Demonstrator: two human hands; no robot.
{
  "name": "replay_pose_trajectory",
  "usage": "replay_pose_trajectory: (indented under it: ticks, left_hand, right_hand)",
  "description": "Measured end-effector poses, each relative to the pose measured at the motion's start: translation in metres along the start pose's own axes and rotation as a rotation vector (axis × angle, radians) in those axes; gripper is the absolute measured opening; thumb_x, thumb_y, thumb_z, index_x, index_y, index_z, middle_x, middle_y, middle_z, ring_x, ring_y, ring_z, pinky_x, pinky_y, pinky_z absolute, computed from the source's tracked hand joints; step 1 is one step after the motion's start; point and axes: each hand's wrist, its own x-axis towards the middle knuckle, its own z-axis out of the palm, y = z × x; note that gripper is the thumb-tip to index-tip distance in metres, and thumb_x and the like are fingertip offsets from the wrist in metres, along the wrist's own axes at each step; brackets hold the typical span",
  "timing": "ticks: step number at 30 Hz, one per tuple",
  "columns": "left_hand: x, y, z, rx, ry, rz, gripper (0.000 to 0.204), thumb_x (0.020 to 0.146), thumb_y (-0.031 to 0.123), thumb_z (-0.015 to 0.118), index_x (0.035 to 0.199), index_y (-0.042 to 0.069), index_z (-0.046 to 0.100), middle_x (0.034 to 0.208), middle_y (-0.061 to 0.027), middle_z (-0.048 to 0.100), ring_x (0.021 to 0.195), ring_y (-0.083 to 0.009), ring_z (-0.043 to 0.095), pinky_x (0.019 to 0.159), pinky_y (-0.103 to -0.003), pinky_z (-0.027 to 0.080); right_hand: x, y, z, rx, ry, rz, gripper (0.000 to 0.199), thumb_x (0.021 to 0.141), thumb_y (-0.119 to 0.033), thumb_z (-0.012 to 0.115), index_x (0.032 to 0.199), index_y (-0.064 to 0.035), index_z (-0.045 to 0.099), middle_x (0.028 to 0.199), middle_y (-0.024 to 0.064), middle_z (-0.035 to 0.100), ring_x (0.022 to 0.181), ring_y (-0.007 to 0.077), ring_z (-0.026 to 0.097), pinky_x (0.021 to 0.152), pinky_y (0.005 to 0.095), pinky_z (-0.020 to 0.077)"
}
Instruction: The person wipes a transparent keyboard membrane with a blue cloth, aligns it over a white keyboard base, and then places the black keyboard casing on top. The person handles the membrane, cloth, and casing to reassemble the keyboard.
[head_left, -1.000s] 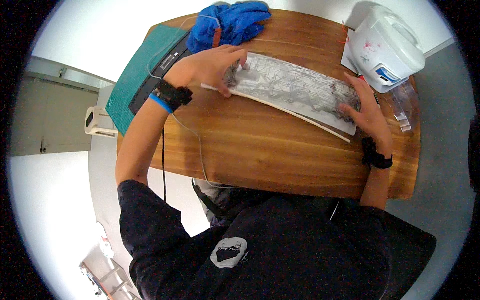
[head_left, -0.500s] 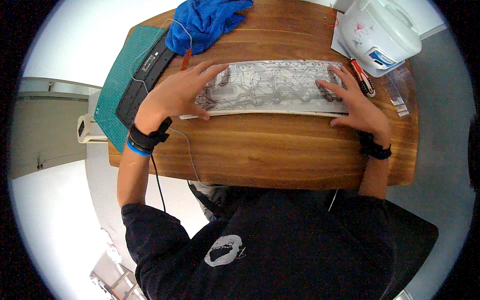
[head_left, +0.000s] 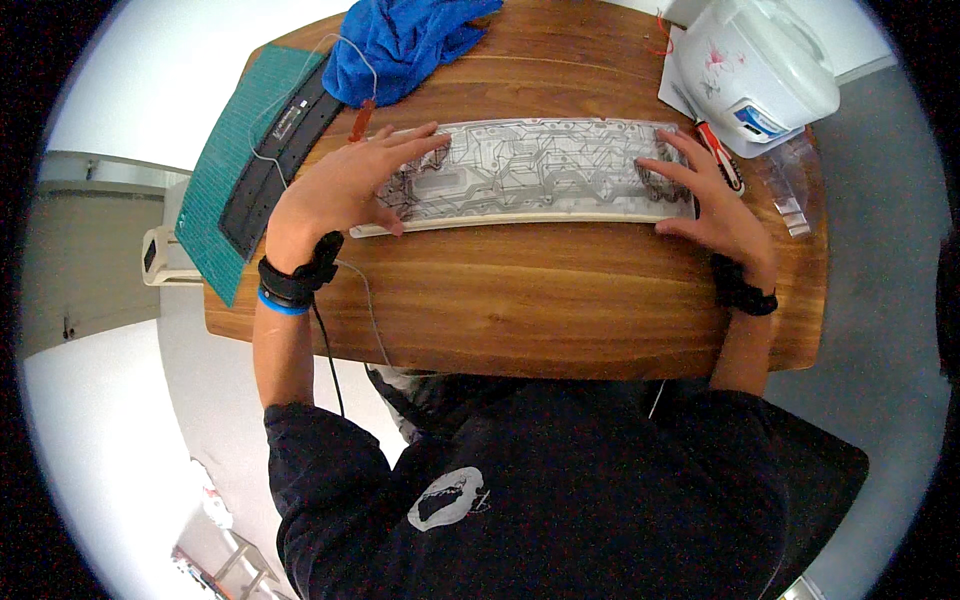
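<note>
A clear keyboard membrane [head_left: 530, 170] printed with grey circuit traces lies across the table in front of me. Along its near side shows the pale rim of a keyboard panel [head_left: 520, 218] beneath it. Over the left end rests my left hand [head_left: 345, 190], fingers stretched out on the sheet and thumb by the near edge. My right hand [head_left: 720, 205] is spread over the right end, its fingertips on the membrane and its thumb at the near edge. Neither hand is closed; how firmly they press cannot be seen.
On the left, a black keyboard case part [head_left: 275, 160] lies on a green cutting mat [head_left: 215, 215]. A blue cloth [head_left: 400, 50] and a thin grey cable [head_left: 368, 290] are nearby. A red-and-black screwdriver [head_left: 722, 155], clear plastic strip [head_left: 790, 195] and white rice cooker [head_left: 765, 70] stand right.
The view has shifted slightly. Both hands keep nearly the same places at the membrane's ends, and the pale rim along the near edge shows a little more.
</note>
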Motion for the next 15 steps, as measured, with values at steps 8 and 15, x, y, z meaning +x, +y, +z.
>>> replay_pose_trajectory:
  ticks: [8, 15]
  left_hand:
    - [0.000, -0.001, -0.004, 0.031, 0.008, 0.035, 0.126, 0.053, 0.015, 0.098, 0.162, 0.018, 0.035, 0.166, -0.0133, 0.039, 0.154, -0.0352, 0.034, 0.131, -0.055, 0.008]
    - [0.010, 0.017, -0.016, 0.013, -0.014, -0.080, 0.129, 0.052, 0.010, 0.097, 0.163, 0.013, 0.031, 0.162, -0.0149, 0.044, 0.147, -0.0328, 0.045, 0.124, -0.048, 0.034]
  right_hand:
    - [0.000, -0.006, -0.003, -0.076, 0.064, 0.033, 0.098, 0.069, -0.028, 0.094, 0.156, -0.0258, 0.048, 0.164, 0.0179, 0.035, 0.153, 0.0415, 0.029, 0.126, 0.0527, 0.0270]
    - [0.006, 0.001, 0.002, 0.070, 0.071, 0.094, 0.108, 0.067, -0.023, 0.095, 0.160, -0.0232, 0.040, 0.165, 0.0194, 0.033, 0.152, 0.0411, 0.031, 0.126, 0.0493, 0.0287]
